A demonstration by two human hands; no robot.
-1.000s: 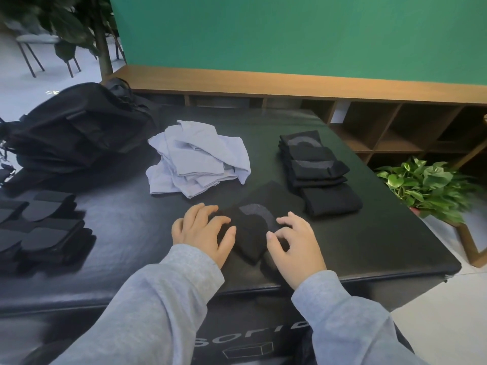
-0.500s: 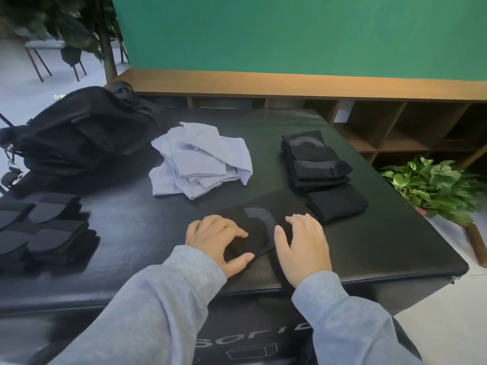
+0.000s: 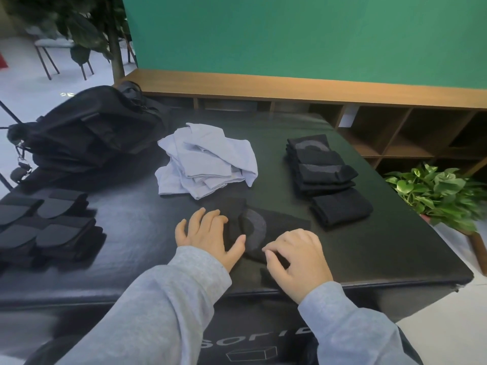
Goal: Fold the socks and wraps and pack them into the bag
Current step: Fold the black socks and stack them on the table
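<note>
Black sock (image 3: 253, 227) flat on table (image 3: 137, 233), left hand (image 3: 208, 233) pressing open-fingered, right hand (image 3: 297, 256) grip pinching its near edge

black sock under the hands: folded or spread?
Spread. The black sock lies flat on the table, grey heel patch showing; the left hand presses on it, and the right hand curls at its near end.

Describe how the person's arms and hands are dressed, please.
Both arms wear loose, light grey long sleeves, plain with no markings, ending at the wrists. The left hand and right hand are bare: no gloves, rings or watch visible.
</note>
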